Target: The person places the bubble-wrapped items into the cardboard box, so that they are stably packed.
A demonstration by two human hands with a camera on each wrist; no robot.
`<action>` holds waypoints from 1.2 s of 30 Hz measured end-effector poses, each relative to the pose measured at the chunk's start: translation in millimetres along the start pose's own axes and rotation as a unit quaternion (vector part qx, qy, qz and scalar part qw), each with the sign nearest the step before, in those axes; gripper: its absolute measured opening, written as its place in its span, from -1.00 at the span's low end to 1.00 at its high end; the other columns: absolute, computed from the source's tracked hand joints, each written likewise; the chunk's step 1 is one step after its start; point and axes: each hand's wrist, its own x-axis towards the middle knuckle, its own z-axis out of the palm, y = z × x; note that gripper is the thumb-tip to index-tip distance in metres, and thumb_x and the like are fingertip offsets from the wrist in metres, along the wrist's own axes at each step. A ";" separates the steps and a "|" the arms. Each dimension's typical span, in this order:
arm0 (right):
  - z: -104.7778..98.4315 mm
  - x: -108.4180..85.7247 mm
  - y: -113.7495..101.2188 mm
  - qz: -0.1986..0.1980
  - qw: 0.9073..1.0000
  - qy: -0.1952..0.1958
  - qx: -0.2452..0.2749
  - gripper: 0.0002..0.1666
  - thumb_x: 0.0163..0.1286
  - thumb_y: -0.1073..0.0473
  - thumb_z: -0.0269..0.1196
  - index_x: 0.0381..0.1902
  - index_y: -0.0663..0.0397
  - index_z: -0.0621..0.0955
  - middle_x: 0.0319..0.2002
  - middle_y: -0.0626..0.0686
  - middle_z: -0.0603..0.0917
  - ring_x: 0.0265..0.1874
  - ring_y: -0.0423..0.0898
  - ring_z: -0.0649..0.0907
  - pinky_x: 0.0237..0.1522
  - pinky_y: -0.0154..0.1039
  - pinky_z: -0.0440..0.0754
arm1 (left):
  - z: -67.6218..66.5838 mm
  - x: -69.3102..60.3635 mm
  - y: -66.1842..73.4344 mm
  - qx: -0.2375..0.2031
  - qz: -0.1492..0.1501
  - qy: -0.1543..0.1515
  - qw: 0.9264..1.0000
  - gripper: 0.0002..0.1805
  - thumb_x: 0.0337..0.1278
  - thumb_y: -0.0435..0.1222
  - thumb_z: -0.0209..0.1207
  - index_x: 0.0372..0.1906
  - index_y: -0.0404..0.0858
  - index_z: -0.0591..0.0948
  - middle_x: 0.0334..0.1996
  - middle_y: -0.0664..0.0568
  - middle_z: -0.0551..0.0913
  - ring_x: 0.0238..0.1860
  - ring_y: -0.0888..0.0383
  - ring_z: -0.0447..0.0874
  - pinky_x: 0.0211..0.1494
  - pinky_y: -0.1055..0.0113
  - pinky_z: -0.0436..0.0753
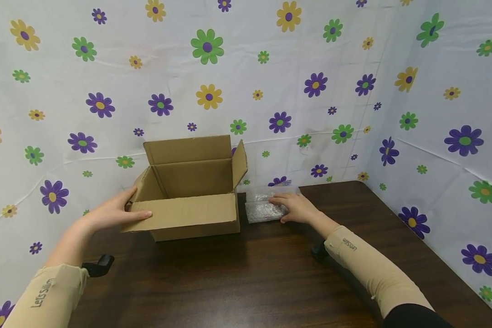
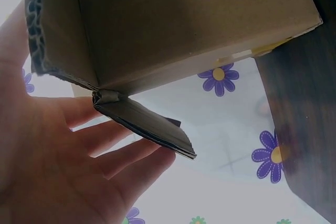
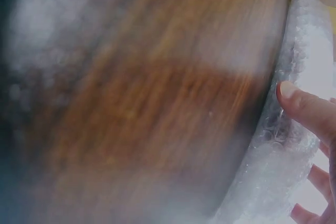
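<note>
An upright cardboard box (image 1: pixel 194 228) stands on the table with its top flaps spread. My left hand (image 1: pixel 110 212) is at its left front corner. The thumb lies over the front flap (image 1: pixel 188 212), while the fairly straight fingers (image 2: pixel 142 169) touch the side flap (image 2: pixel 149 121) from outside. Right of the box lies a flat piece of clear bubble wrap (image 1: pixel 262 209). My right hand (image 1: pixel 297 209) holds it by its right part, the thumb (image 3: pixel 302 103) against the near edge and the fingers over the top. Part of the wrap is hidden under that hand.
The dark wooden table (image 1: pixel 246 278) reaches back to a wall covered in flower-printed cloth (image 1: pixel 246 73). A second cloth-covered wall (image 1: pixel 447 191) runs along the right edge. The box's back flap (image 1: pixel 190 150) stands up near the wall.
</note>
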 end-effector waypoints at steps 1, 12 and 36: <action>-0.2 0.1 -0.1 -0.001 1.000 0.002 -0.001 -0.07 0.01 -0.01 0.54 0.37 -0.21 0.44 0.34 0.05 0.43 0.26 0.14 0.45 0.17 0.38 0.32 | 0.0 0.0 -0.2 -0.001 0.000 0.000 1.000 0.13 0.18 0.03 0.25 0.46 -0.57 -0.17 0.38 -0.60 -0.05 0.35 -0.53 -0.03 0.27 -0.38 0.13; -2.9 0.0 -0.8 -0.002 1.000 0.007 0.002 -0.11 0.03 0.02 0.53 0.35 -0.20 0.46 0.28 0.02 0.51 0.22 0.12 0.49 0.15 0.37 0.35 | 0.3 0.6 0.2 0.003 0.001 0.002 1.000 0.14 0.17 0.03 0.25 0.46 -0.57 -0.16 0.38 -0.61 -0.04 0.34 -0.53 -0.02 0.27 -0.38 0.13; -51.0 2.9 2.6 0.010 0.997 -0.021 0.075 -0.13 0.07 0.11 0.51 0.36 -0.06 0.46 0.31 0.06 0.47 0.23 0.07 0.49 0.20 0.08 0.45 | 1.5 -0.4 0.5 -0.007 0.001 0.000 1.000 0.13 0.19 0.02 0.24 0.46 -0.57 -0.17 0.37 -0.61 -0.02 0.33 -0.54 0.01 0.24 -0.39 0.17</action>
